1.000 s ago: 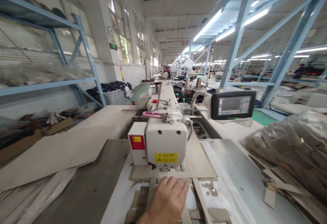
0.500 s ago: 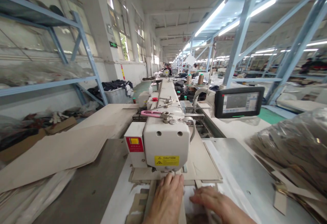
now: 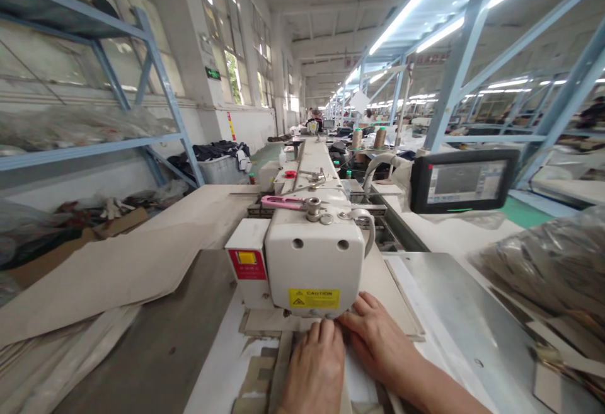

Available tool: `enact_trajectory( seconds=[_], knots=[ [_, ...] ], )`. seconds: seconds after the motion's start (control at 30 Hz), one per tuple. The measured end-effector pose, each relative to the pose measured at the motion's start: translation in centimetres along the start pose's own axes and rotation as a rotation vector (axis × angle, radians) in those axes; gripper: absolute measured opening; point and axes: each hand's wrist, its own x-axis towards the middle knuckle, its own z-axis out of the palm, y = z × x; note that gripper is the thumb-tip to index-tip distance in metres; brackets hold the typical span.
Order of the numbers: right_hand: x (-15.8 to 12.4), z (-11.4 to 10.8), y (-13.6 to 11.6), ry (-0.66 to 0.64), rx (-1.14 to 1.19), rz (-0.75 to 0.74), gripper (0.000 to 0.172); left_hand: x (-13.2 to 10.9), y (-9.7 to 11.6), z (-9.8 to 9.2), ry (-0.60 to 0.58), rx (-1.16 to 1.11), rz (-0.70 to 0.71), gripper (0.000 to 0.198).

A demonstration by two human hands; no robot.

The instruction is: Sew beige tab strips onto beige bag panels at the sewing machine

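In the head view, my right grip (image 3: pixel 378 338) has now come in beside my left grip (image 3: pixel 316 370). Both lie loose, not clenched, on a white sheet (image 3: pixel 362 379) just below the sewing machine head (image 3: pixel 314 256). I cannot tell whether either is grasping it. A beige card template (image 3: pixel 278 324) sits just ahead of the grips.

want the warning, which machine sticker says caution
The yellow sticker on the front of the sewing machine head, printed CAUTION; the red label sits on the white box to its left.
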Motion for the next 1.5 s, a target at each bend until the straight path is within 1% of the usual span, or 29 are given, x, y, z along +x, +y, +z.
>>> enact_trajectory(
  seconds=[0.1, 0.17, 0.2, 0.3, 0.4, 0.47, 0.63, 0.77, 0.87, 0.97, 1.07, 1.2, 1.3, 1.37, 1.43, 1.5],
  knots=[
    [0.3, 0.0, 0.2, 0.000, -0.024, -0.004, 0.049, 0.4, 0.3, -1.4, -0.127, 0.018, -0.051, 0.049],
    [0.4, 0.1, 0.3, -0.009, -0.057, 0.001, 0.046, 0.5, 0.2, -1.7, -0.207, 0.011, -0.092, 0.055],
    [0.4, 0.1, 0.3, -0.015, -0.078, 0.010, 0.045, 0.5, 0.1, -1.6, -0.225, 0.000, -0.103, 0.057],
    [0.4, 0.2, 0.3, -0.037, -0.131, 0.051, 0.042, 0.2, -0.4, -1.0, -0.198, -0.037, -0.093, 0.057],
    [0.2, 0.2, 0.2, -0.063, -0.138, 0.074, 0.042, -0.6, -0.9, -0.3, -0.118, -0.056, 0.018, 0.052],
    [0.1, 0.2, 0.2, -0.068, -0.123, 0.074, 0.044, -1.1, -1.1, 0.1, -0.083, -0.050, 0.077, 0.053],
    [-0.1, 0.2, 0.5, -0.018, -0.062, 0.021, 0.045, -1.3, -1.1, 0.5, -0.102, -0.043, 0.068, 0.062],
    [-0.2, 0.1, 0.6, -0.004, -0.044, -0.010, 0.042, -1.0, -0.9, 0.4, -0.108, -0.057, 0.042, 0.061],
    [0.0, 0.2, 0.5, 0.001, -0.064, 0.008, 0.035, -0.9, -0.9, 0.4, -0.120, -0.056, 0.044, 0.061],
    [0.3, 0.4, 0.3, -0.011, -0.098, 0.061, 0.031, -0.9, -0.9, 0.1, -0.136, -0.072, 0.050, 0.061],
    [0.6, 0.7, -0.3, -0.035, -0.151, 0.126, 0.026, -0.8, -0.6, -0.6, -0.153, -0.082, 0.038, 0.062],
    [0.7, 0.7, -1.0, -0.012, -0.198, 0.167, 0.023, -0.6, -0.2, -1.8, -0.243, -0.078, -0.023, 0.062],
    [0.7, 0.6, -1.3, -0.012, -0.192, 0.142, 0.027, -0.5, -0.1, -2.4, -0.221, -0.080, -0.026, 0.062],
    [0.8, 0.7, -1.5, -0.029, -0.235, 0.127, 0.026, -0.5, -0.1, -2.5, -0.209, -0.085, -0.019, 0.058],
    [1.0, 0.7, -1.6, -0.050, -0.288, 0.113, 0.025, -0.5, 0.0, -2.6, -0.209, -0.085, -0.021, 0.051],
    [1.1, 0.5, -1.7, -0.067, -0.305, 0.101, 0.025, -0.6, 0.0, -2.3, -0.183, -0.066, -0.024, 0.051]
  ],
)
